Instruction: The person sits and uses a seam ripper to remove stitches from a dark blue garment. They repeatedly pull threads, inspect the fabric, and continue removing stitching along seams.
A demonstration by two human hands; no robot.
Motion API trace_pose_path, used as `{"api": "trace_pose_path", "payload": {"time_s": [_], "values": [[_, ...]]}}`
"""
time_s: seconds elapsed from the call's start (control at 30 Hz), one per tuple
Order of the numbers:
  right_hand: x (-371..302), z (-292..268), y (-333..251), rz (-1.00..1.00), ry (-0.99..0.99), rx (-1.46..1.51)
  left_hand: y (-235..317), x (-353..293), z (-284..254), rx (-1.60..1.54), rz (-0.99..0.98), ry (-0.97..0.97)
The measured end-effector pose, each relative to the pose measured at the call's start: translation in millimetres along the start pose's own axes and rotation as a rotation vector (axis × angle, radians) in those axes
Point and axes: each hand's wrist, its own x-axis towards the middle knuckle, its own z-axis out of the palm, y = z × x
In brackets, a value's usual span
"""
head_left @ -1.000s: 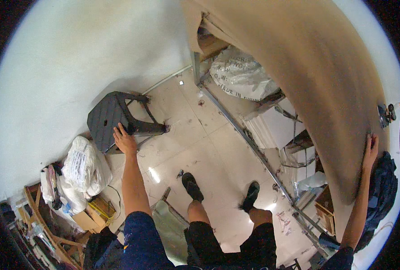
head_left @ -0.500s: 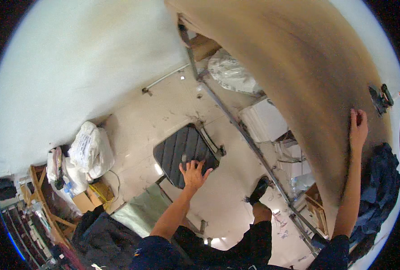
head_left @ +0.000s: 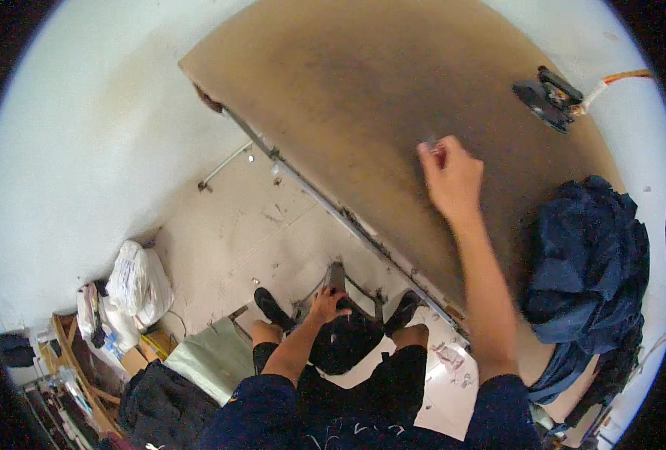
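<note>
My left hand (head_left: 325,305) is low between my knees, at the far edge of the black padded chair seat (head_left: 344,346). Its fingers are apart, and whether the palm touches the seat is hard to see. My right hand (head_left: 453,176) is over the brown table top (head_left: 325,82), thumb and fingers pinched together. Something small and dark reddish shows between the fingertips, too small to name. To the right of that forearm is a heap of dark blue cloth (head_left: 591,262) on the table.
A black device (head_left: 549,99) with an orange cable lies at the table's far right. A metal bar (head_left: 325,201) runs below the table edge. White bags (head_left: 139,281), a wooden frame (head_left: 78,352) and dark cloth (head_left: 164,401) stand at the left. My shoes (head_left: 273,307) flank the chair.
The chair is now between my legs, my left hand still at it. My view has swung right, showing more of the table. My right hand now appears farther left over the table top.
</note>
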Motion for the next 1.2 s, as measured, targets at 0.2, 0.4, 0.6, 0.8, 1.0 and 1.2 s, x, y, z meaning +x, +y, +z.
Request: {"api": "trace_pose_path", "payload": {"time_s": [0.2,0.4,0.6,0.8,1.0,1.2], "values": [[-4,2,-8,-0.071,0.029,0.052,-7,-7,50,0.013,0.140,-0.104],[-7,6,-7,-0.118,0.093,0.086,-29,11,100,0.245,0.236,-0.420],[-3,3,-3,-0.188,0.110,0.058,-7,30,62,0.406,0.222,-0.540],[-33,-25,-1,-0.142,0.168,0.069,5,19,51,0.353,0.309,-0.517],[-175,-81,53,0.164,0.304,-0.203,9,-23,48,0.376,0.229,-0.554],[-205,-66,75,-0.123,0.497,-0.343,23,-26,37,0.463,0.344,-0.557]]}}
